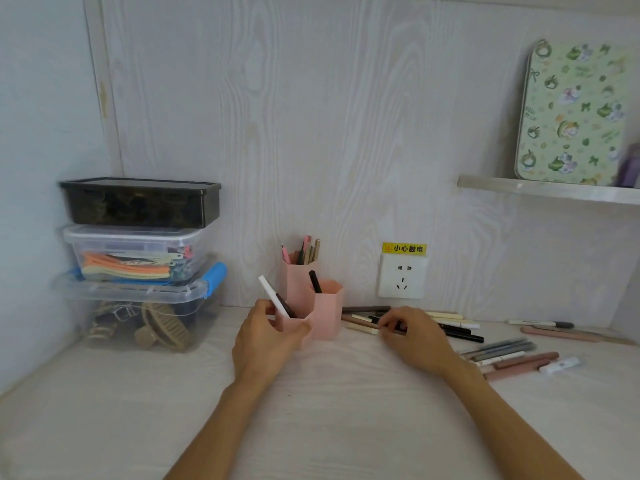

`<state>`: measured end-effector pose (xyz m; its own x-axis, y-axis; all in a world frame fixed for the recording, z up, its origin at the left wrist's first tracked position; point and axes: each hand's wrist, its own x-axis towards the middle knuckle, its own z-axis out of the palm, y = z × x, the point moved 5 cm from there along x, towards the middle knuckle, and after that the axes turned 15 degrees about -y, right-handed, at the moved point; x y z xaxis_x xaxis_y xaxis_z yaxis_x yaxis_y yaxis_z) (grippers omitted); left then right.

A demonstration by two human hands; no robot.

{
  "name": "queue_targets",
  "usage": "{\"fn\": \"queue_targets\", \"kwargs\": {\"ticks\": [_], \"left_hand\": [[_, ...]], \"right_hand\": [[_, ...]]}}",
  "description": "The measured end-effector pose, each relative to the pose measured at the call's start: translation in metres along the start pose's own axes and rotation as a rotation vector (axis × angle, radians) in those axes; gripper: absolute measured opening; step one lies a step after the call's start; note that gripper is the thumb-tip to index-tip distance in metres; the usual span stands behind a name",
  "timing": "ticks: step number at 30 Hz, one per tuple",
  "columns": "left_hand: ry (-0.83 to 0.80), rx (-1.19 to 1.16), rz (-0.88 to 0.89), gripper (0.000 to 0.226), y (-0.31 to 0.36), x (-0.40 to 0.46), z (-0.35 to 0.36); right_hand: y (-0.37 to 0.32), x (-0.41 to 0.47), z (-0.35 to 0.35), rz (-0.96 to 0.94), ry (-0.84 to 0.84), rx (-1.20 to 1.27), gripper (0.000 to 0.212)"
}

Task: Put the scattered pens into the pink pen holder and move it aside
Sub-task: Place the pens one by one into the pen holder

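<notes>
While left hand (pixel 266 336) grips pink pen holder (pixel 327 311) | right hand (pixel 414 336) pinches pens (pixel 457 332) | desk (pixel 104 410) foreground bare.

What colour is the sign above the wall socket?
Yellow with dark characters, seen in the head view: the sign sits just above the white socket.

Pink pen holder (pixel 327 313), green floral tin (pixel 571 112)

A home desk nook: stacked storage boxes (pixel 138 258) (3), wall socket (pixel 401 280), shelf (pixel 547 190).
</notes>
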<state>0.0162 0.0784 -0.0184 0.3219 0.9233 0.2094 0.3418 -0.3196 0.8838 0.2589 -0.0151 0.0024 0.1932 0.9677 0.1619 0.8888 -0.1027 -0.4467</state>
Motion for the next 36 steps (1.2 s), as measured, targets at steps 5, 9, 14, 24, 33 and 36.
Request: {"fn": "queue_targets", "kwargs": {"ticks": [5,9,14,24,33,36], "left_hand": [[-0.005,-0.023,-0.026,0.048,0.0,0.0,-0.002],[-0.062,-0.109,-0.045,0.047,-0.004,0.005,-0.002],[-0.245,-0.181,0.001,0.043,-0.003,0.007,-0.001],[-0.467,-0.121,0.089,0.037,0.016,-0.007,0.008],[-0.473,-0.104,0.107,0.039,0.02,-0.009,0.009],[-0.467,-0.095,0.099,0.04,0.019,-0.007,0.01]], "right_hand": [[0.003,0.002,0.008,-0.01,0.012,-0.244,0.021],[-0.004,0.001,-0.007,-0.045,0.143,-0.155,0.018],[-0.019,-0.016,-0.06,-0.166,0.608,0.713,0.006],[-0.063,-0.021,-0.056,-0.307,0.495,0.895,0.007],[-0.07,0.002,-0.039,-0.175,0.289,0.404,0.003],[-0.073,0.005,-0.035,-0.217,0.242,0.355,0.009]]}}
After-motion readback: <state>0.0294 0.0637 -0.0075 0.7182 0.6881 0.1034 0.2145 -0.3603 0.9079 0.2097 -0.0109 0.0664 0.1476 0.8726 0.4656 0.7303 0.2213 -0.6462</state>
